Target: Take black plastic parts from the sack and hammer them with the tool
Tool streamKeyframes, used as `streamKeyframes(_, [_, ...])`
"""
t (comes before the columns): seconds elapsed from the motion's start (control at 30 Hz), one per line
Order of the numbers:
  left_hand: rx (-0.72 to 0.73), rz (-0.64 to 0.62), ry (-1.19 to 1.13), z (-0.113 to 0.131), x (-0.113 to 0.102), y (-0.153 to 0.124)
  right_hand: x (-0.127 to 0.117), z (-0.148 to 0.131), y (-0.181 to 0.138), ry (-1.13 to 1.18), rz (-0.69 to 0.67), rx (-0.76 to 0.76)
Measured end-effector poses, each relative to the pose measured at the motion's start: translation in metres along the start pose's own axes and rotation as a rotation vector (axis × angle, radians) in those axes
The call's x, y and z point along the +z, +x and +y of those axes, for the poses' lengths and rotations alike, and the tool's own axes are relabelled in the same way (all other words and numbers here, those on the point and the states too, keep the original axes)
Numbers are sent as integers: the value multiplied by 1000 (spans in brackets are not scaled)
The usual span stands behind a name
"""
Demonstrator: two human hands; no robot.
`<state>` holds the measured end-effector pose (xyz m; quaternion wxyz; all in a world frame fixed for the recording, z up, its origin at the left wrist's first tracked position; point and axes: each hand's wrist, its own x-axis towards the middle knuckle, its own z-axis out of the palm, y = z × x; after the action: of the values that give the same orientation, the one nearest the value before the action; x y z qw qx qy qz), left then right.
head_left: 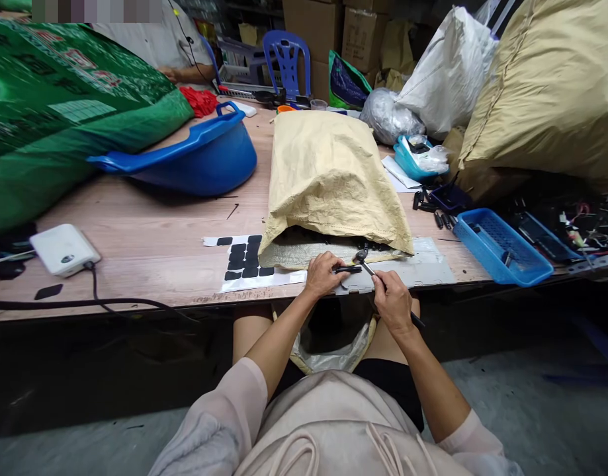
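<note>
My left hand (322, 274) is closed around a small black part (348, 269) at the table's front edge. My right hand (393, 304) grips a thin tool (368, 268) like a pen, with its tip touching that black part. Both hands work just in front of the open mouth of a tan woven sack (333, 178) lying on the table. A white sheet with several black pads (244, 261) lies left of my left hand. An open bag (333, 344) sits on my lap below the hands.
A blue basin (204, 158) and a big green sack (60, 112) lie at the left. A white device (63, 249) with a cable sits front left. A blue basket (502, 248) stands at the right, with bulky sacks behind. Another person sits at the far end.
</note>
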<state>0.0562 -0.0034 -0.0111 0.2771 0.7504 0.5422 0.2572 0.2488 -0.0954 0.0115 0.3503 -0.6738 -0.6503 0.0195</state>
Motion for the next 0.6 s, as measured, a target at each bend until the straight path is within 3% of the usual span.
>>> streamKeyframes(0.1, [5,6,-1,-1,1,0,-1,-3,0,2,58,-17])
streamKeyframes(0.6, [2,8,-6,-1,2,0,10,-15,-6,-51,-36,-53])
